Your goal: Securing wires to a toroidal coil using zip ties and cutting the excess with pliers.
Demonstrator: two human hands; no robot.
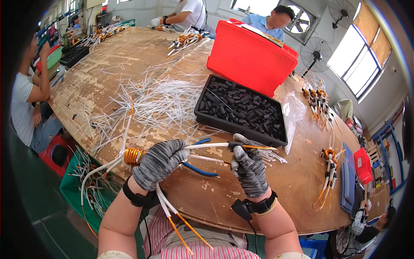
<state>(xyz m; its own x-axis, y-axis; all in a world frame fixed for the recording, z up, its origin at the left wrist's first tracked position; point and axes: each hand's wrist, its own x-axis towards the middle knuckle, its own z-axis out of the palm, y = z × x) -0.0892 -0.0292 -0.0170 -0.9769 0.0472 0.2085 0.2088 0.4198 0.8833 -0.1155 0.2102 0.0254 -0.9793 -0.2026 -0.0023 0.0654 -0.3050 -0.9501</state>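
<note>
bench (129,56): worn, scratched wood, strewn with white sleeve offcuts (159,101) | left hand (158,163): closed round copper coil (133,156) at near edge | right hand (249,169): pinching its sleeved lead (211,146) | black tray (241,110), red lid (250,56) behind | room: windows (366,52), wall fans (317,54), seated workers

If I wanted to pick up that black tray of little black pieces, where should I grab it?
Probably by the black tray's raised rim, one hand on each short end, coming from the sides. It lies flat and full of loose pieces, and the red lid blocks its far edge.
</note>
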